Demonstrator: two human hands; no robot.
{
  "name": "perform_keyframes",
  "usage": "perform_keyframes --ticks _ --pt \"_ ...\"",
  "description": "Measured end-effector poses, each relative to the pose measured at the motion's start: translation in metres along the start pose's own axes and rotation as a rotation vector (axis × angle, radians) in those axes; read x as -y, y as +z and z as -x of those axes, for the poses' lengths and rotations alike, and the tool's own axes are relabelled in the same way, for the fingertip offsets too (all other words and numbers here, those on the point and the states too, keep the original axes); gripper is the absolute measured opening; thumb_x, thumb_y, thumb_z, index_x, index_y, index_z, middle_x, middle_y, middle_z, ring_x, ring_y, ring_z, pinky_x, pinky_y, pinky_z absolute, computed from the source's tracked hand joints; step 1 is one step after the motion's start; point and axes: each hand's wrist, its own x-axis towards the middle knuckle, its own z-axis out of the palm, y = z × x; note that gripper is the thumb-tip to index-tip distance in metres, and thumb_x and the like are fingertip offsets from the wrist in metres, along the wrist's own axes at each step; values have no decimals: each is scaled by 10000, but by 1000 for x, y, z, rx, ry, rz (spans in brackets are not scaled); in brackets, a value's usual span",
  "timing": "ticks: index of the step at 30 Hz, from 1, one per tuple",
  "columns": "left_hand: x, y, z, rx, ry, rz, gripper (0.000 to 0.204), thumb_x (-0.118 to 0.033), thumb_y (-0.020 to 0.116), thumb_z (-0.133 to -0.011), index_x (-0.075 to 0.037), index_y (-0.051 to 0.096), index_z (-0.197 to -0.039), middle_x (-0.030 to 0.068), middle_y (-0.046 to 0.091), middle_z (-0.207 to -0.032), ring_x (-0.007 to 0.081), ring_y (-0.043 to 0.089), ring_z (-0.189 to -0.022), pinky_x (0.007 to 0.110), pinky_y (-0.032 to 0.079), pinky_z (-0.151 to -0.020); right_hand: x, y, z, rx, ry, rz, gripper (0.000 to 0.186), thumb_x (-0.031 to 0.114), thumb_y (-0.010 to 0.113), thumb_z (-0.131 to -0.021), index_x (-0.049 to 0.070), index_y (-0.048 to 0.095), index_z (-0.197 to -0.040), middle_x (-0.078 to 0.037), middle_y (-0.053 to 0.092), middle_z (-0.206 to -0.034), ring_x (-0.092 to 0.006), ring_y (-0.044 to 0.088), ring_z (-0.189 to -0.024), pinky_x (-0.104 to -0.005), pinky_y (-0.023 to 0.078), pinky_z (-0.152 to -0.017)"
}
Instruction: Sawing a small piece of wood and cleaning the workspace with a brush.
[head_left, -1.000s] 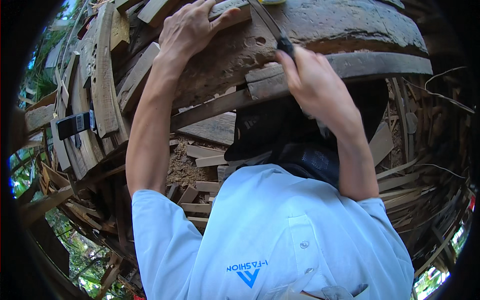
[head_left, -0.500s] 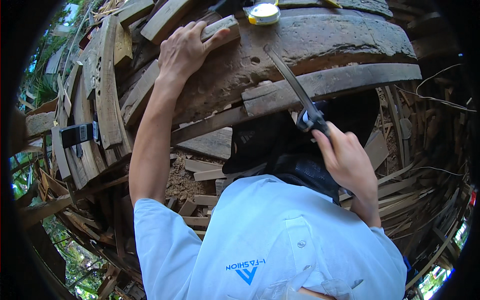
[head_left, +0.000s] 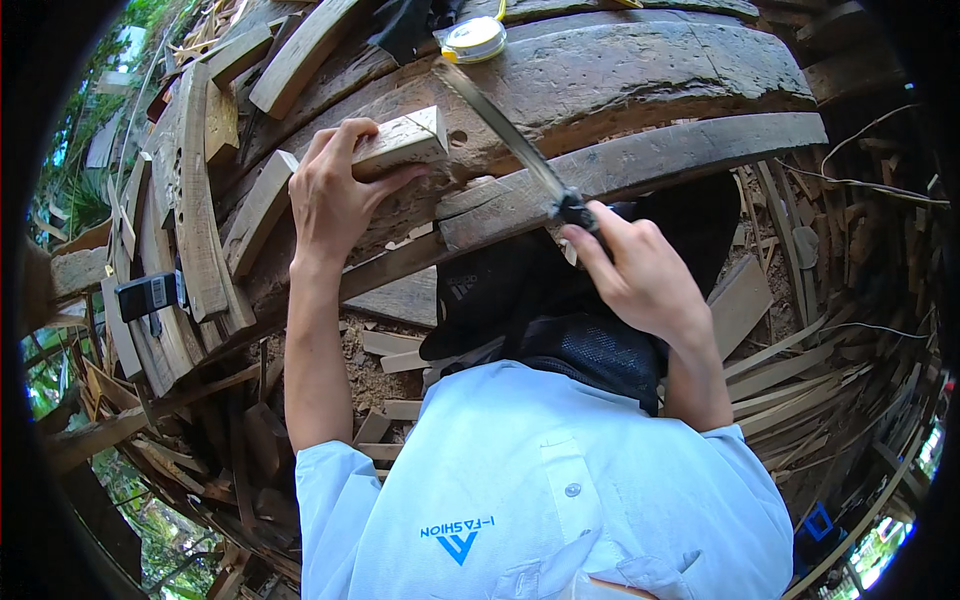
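Observation:
My left hand [head_left: 330, 190] grips a short, pale wooden block [head_left: 405, 135], lying on a weathered, pitted timber beam [head_left: 680, 75], with thumb and fingers around its left end. My right hand [head_left: 640, 275] is closed round the dark handle of a long, narrow-bladed tool, apparently a saw [head_left: 500, 125]. The blade slants up to the left, its tip above the block; whether it touches anything I cannot tell. Behind the block sits a round yellow-and-white tape measure [head_left: 475, 42]. A grey plank [head_left: 630, 160] runs along the beam's near edge.
Loose boards and offcuts [head_left: 205, 250] are piled at left, with a dark phone-like object [head_left: 140, 297] among them. Black bags or cloth [head_left: 590, 350] lie below the beam. Wood strips [head_left: 810, 390] and thin bent wires crowd the right; foliage [head_left: 85, 170] shows at far left.
My left hand and the block have come down toward me. My right hand and blade first dropped down and right, then rose up and left, the tip now farther left above the block.

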Motion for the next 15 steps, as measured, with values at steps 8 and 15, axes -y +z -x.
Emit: perform_keyframes --ticks 8,15 --pt "-27 -14 4 -13 -98 150 564 -544 883 -752 -136 654 -1068 64 731 -905 244 749 -824 387 608 -683 37 24 -56 -217 -269 -204 265 158 770 -969 37 669 -1181 5 615 -646 -35 520 -550 -248 385 -514" --pt "-59 -33 21 77 -363 331 555 -605 830 -810 -124 654 -1024 55 714 -844 232 739 -774 377 586 -670 51 42 -65 -331 -424 -339 223 121 758 -952 31 704 -1148 -68 670 -686 -106 681 -609 -279 502 -534"
